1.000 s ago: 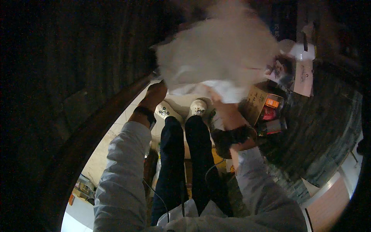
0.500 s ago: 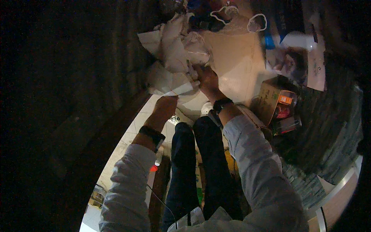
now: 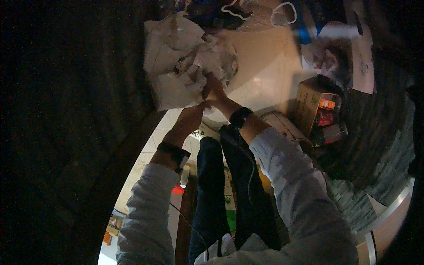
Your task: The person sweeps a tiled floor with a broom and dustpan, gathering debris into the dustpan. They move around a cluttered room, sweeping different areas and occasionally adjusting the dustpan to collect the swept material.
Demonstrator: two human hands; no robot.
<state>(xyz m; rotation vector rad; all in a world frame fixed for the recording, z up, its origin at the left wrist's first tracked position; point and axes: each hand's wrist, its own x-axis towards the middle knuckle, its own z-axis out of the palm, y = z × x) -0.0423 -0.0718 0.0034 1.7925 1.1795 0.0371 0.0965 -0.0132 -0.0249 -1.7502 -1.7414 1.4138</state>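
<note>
A pale, crumpled sheet or bag (image 3: 174, 86) spreads out in front of me at the upper middle; in the dim light I cannot tell whether it is paper, plastic or cloth. My right hand (image 3: 215, 90) is closed on its bunched near-right part. Just below and to the left, my left hand (image 3: 193, 117) grips its near edge, the fingertips partly hidden. The two hands are close together, above my knees. Black bands circle both wrists.
To the right stands an open cardboard box (image 3: 307, 104) with orange and red packages. A pale floor (image 3: 265, 66) lies beyond my hands. Clear bags with white handles (image 3: 285, 13) are at the far side. A red round object (image 3: 178, 190) sits beside my left forearm.
Both hands remain on the pale sheet; the right has moved left and nearer, toward the left hand. The sheet has shifted left and spread flatter and wider.
</note>
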